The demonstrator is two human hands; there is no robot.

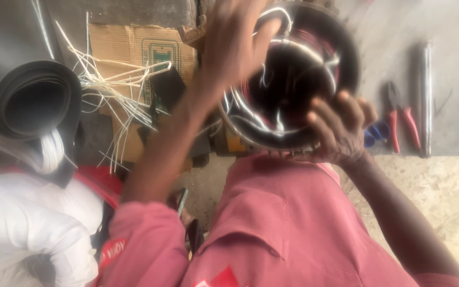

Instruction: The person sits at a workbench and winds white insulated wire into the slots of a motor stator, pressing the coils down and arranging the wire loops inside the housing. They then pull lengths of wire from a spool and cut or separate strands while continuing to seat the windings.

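The right hand [341, 130] grips the rim of the round metal housing [293, 74], held above the floor. The left hand [235, 45], fingers spread, rests on its top edge. Risk: internal wires [272, 114] may snag.

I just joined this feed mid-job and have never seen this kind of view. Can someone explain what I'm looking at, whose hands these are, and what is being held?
The one picture comes from a camera worn on the person's head, looking down, so both arms in pink sleeves are the wearer's own. The right hand grips the lower rim of a round dark metal housing with windings inside; the left hand rests on its top edge. The picture is blurred. On the concrete floor to the right lie red-handled pliers and a metal rod. To the left are loose white strips over cardboard, and a black roll.
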